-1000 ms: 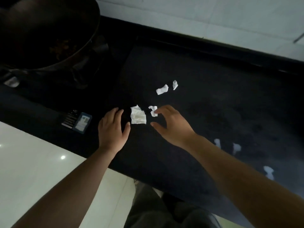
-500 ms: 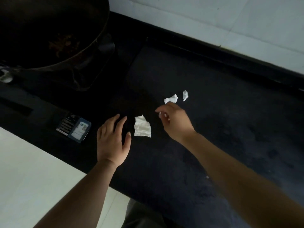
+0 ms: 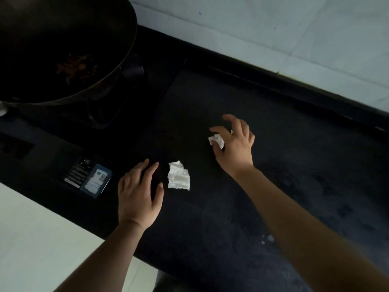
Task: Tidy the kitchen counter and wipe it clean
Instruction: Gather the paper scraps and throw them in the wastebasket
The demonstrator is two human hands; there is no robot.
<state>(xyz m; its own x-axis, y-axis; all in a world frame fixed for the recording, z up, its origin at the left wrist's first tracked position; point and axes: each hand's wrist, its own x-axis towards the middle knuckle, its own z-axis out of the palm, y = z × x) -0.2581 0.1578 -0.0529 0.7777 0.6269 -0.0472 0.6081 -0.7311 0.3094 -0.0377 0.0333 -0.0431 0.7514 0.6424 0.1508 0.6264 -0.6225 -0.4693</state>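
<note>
A dark kitchen counter point(image 3: 263, 186) fills the view. A white torn paper scrap point(image 3: 178, 176) lies flat on it near the front. My left hand point(image 3: 137, 192) rests flat just left of that scrap, fingers spread, holding nothing. Farther back, my right hand point(image 3: 234, 145) hovers over the counter with small white paper bits point(image 3: 216, 140) pinched under its thumb and fingers. Its index finger is raised. Another sliver of white shows between its fingers.
A large dark wok point(image 3: 63, 49) with brown food residue stands at the back left on the stove. A blue and black sticker point(image 3: 88, 179) sits on the stove's front edge. A pale tiled wall point(image 3: 273, 34) runs behind. Light floor point(image 3: 42, 239) lies below the counter edge.
My right hand picked up a small scrap beside the big one, then moved back to where the two farther bits lay; those no longer lie loose. My left hand stayed put.
</note>
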